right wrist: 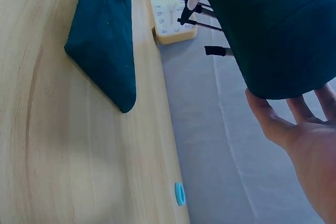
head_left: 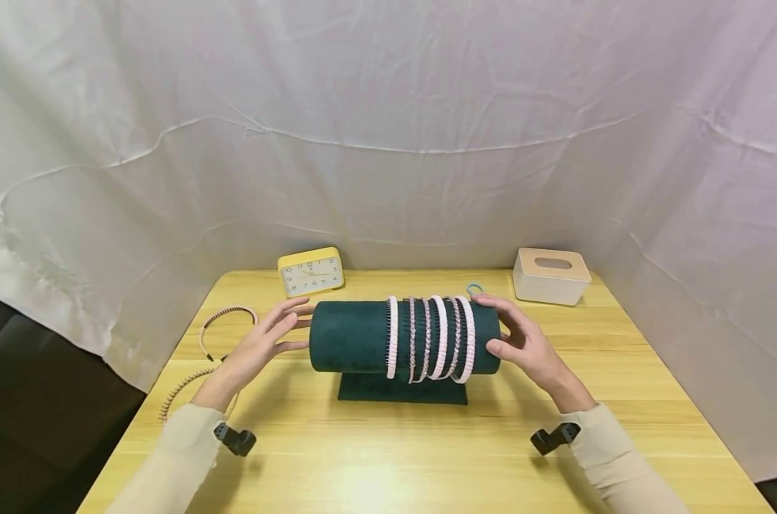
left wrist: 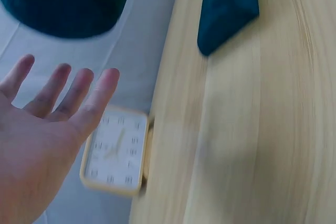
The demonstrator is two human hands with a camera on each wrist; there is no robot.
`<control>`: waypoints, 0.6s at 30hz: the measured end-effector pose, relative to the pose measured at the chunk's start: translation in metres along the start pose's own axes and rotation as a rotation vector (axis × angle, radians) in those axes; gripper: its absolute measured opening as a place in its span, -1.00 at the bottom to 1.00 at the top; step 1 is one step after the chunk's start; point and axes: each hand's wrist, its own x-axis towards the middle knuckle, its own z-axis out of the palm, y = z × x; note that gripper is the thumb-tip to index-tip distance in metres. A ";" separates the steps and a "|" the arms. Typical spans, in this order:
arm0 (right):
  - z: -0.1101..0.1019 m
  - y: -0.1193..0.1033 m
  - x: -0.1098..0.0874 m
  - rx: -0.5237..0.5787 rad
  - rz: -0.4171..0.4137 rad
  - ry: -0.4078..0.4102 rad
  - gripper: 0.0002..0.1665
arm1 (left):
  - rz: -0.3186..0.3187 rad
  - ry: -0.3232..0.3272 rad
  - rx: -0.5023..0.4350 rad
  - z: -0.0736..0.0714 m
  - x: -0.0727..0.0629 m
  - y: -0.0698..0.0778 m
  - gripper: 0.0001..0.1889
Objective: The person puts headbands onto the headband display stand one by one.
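Note:
A dark green headband stand [head_left: 350, 335], a padded roll on a flat base [head_left: 401, 389], stands at mid-table. Several pale pink and white headbands [head_left: 442, 335] sit over its right half, some with toothed inner edges. My left hand [head_left: 260, 346] reaches toward the roll's left end, fingers straight and spread. In the left wrist view a gap shows between those fingertips [left wrist: 107, 77] and the roll [left wrist: 68, 3]. At the other end my right hand [head_left: 530, 346] holds the roll, thumb in front and fingers curving behind. The right wrist view has the fingertips [right wrist: 257, 98] at its rim.
Two braided headbands, one farther back [head_left: 229, 311] and one nearer [head_left: 181, 391], lie left, the nearer partly behind my left forearm. A yellow clock [head_left: 311, 273], a small blue ring [head_left: 474, 288] and a tissue box [head_left: 551, 277] stand along the back, before a hanging curtain.

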 end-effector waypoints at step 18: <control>-0.002 0.004 -0.002 0.011 0.023 -0.013 -0.19 | 0.051 0.239 0.225 -0.095 -0.069 -0.013 -0.52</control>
